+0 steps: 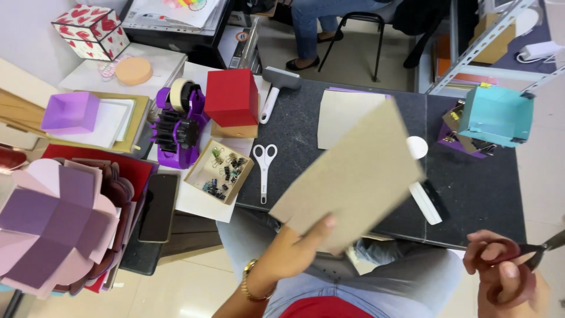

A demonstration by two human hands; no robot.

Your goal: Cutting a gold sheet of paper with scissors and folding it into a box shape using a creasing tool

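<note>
My left hand (pixel 297 246) grips the lower edge of a grey-brown cardboard sheet (pixel 353 176), held tilted above the dark cutting mat (pixel 477 188). My right hand (pixel 506 277), low at the right, is closed through the red handles of a pair of scissors (pixel 544 246) whose blades point right, away from the sheet. A second pair of scissors with white handles (pixel 264 168) lies on the mat's left part. A white sheet (pixel 338 118) lies on the mat, partly hidden by the cardboard.
A red box (pixel 231 97), a purple tape dispenser (pixel 179 121), a tray of binder clips (pixel 220 171), a phone (pixel 159 206) and purple folded paper (pixel 53 227) sit left. A teal box (pixel 494 115) stands right. A roller (pixel 273 88) lies nearby. A seated person's legs (pixel 309 29) are beyond.
</note>
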